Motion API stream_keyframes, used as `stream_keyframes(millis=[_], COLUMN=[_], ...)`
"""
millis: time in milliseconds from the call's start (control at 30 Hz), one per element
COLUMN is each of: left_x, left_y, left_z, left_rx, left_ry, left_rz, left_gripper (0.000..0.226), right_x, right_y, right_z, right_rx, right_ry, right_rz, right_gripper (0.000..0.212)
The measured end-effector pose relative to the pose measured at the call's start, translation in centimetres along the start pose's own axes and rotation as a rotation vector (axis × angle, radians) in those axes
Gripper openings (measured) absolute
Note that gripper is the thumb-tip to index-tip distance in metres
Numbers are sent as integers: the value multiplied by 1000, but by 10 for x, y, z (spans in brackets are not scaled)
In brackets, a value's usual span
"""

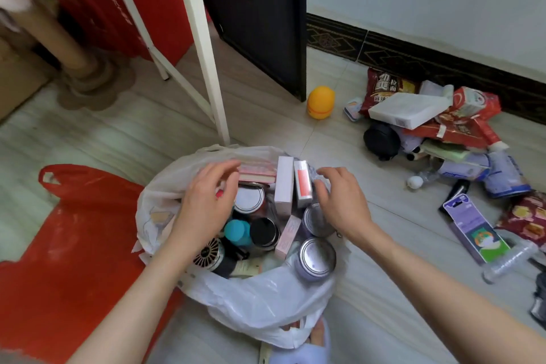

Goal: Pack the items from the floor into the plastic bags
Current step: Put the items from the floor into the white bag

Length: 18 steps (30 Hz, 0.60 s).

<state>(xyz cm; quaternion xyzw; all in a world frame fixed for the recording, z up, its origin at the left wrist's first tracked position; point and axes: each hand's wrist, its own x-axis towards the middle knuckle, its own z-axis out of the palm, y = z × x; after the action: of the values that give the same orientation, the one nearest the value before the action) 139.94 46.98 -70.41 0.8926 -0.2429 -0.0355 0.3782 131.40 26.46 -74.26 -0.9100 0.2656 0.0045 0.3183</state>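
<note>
Lying flat on the floor, just left of the white plastic bag (260,301), a red plastic bag (88,239) is waiting with its handle loop up; it looks thin, soft and slippery, so I judge it is best to take it by the handles.

Moving to the white plastic bag itself, it is standing open in the middle, already crowded with tins, small boxes and jars. Its film is limp and probably tears easily, and with so many metal tins (314,260) inside it is likely becoming heavy; lifting should be done by both handles together, not by the rim.

Over the left part of the bag opening, the left hand (206,204) is hovering with fingers half curled, the fingertips reaching toward a flat pink box (257,173) at the far rim. It is not clear whether they are touching the box, and I see nothing held in this hand.

Over the right part of the opening, the right hand (339,201) is also bent loosely, fingers pointing down beside an upright white and orange box (303,183) and above a tin. It seems to be touching crinkled wrapping there, but I cannot tell if it is pinching anything.

Well to the right of the bag, a pile of snack packets (461,127), cartons and a yellow egg-shaped toy (320,102) is still lying on the floor, not yet packed. The packets are light and crushable; the cartons are stiff and easy to grasp by the edges.
</note>
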Motion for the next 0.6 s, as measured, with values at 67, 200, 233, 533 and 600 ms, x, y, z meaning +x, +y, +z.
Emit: stream_keyframes(millis=[67, 200, 233, 533, 600], left_x=[41, 88, 92, 101, 102], left_y=[-27, -81, -90, -93, -86], left_z=[6, 17, 17, 15, 4], left_rx=[133, 477, 561, 404, 388], left_ry=[-49, -270, -342, -96, 8], left_rz=[-27, -226, -264, -237, -156], left_gripper=[26, 37, 40, 19, 16], right_x=[31, 55, 57, 58, 59], right_y=[-4, -4, -4, 22, 24], right_z=[5, 11, 12, 9, 6], right_rx=[0, 58, 95, 93, 73], right_ry=[-87, -204, -207, -246, -186], right_rz=[76, 158, 164, 229, 232], right_gripper=[32, 30, 29, 15, 14])
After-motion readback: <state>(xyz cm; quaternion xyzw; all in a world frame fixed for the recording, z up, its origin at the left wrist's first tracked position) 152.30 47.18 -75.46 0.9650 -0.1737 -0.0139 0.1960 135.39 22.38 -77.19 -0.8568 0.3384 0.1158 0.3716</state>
